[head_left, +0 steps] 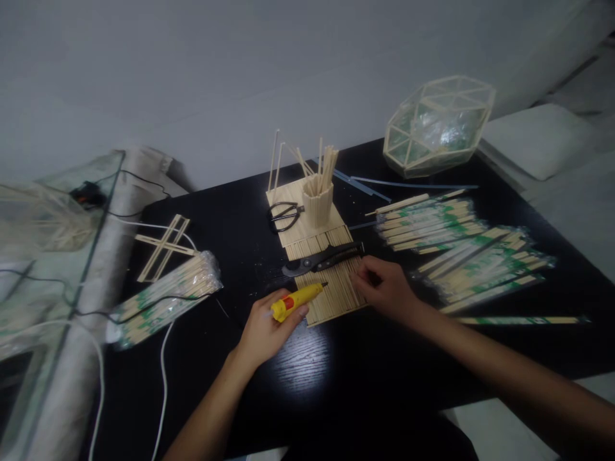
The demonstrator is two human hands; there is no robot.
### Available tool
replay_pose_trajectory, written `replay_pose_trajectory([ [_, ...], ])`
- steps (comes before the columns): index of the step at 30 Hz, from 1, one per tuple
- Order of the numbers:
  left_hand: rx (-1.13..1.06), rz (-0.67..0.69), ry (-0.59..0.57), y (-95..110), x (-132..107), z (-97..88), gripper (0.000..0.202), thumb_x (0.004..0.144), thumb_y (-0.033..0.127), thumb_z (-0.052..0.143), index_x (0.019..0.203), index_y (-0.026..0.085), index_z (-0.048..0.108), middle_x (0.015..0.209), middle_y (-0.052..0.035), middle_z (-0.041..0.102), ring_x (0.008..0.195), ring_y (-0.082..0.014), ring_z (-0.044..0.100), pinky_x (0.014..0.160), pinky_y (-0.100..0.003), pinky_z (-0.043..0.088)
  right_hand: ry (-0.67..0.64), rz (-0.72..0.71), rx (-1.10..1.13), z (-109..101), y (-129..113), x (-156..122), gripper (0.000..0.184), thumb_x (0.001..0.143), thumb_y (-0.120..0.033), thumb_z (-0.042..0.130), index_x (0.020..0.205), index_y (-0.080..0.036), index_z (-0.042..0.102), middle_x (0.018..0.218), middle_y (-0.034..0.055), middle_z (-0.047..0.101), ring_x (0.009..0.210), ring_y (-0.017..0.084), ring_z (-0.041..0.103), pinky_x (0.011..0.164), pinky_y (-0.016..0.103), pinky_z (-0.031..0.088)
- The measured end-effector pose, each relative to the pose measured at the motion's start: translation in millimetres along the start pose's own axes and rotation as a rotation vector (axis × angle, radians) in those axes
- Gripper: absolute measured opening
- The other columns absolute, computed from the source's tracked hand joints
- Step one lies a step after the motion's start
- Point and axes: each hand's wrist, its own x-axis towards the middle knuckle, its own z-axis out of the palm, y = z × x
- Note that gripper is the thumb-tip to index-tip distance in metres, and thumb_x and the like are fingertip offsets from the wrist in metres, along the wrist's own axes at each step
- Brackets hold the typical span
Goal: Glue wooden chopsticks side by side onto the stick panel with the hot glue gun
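Observation:
My left hand [265, 328] is closed around a yellow glue gun [296, 301] whose tip points right onto a flat mat of glued bamboo sticks [331, 288] on the black table [298, 378]. My right hand [384, 287] rests at the mat's right edge with its fingers curled and pinched against the sticks; what they hold is too small to make out. Black pruning shears [323, 258] lie across the mat just above both hands.
A stick cup full of skewers [318, 198] and scissors [284, 215] sit on a second mat behind. Wrapped chopstick packs [461, 250] spread at right, another bundle [166, 298] and a stick cross [166, 247] at left. A faceted stick-frame lantern [439, 125] stands far right. White cables [163, 371] trail left.

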Motion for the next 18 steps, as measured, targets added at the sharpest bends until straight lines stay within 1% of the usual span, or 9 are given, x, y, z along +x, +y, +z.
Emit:
replay_pose_trajectory([
  [6, 0.008, -0.005, -0.005, -0.8, -0.7, 0.9, 0.036, 0.107, 0.044, 0.068, 0.078, 0.022, 0.063, 0.072, 0.0024, 0.061, 0.060, -0.0137, 0.060, 0.057, -0.025, 0.046, -0.004, -0.003, 0.002, 0.6, -0.1, 0.9, 0.033, 0.092, -0.027, 0.062, 0.065, -0.025, 0.043, 0.059, -0.0058, 0.044, 0.054, 0.013, 0.040, 0.055, 0.029, 0.034],
  [12, 0.001, 0.003, 0.000, -0.7, 0.3, 0.7, 0.035, 0.106, 0.042, 0.069, 0.078, 0.022, 0.064, 0.072, 0.0022, 0.062, 0.061, -0.0139, 0.062, 0.059, -0.025, 0.047, -0.013, 0.004, -0.004, -0.7, -0.4, 0.5, 0.034, 0.093, -0.027, 0.063, 0.066, -0.025, 0.042, 0.059, -0.0052, 0.044, 0.055, 0.013, 0.040, 0.055, 0.029, 0.033],
  [18, 0.014, -0.008, -0.001, -1.0, -0.2, 0.8, 0.036, 0.106, 0.043, 0.069, 0.077, 0.022, 0.062, 0.071, 0.0027, 0.060, 0.060, -0.0134, 0.060, 0.058, -0.025, 0.045, -0.010, 0.000, -0.006, -0.1, 0.9, 0.0, 0.034, 0.092, -0.025, 0.064, 0.066, -0.025, 0.043, 0.059, -0.0058, 0.043, 0.054, 0.012, 0.039, 0.055, 0.028, 0.033],
])
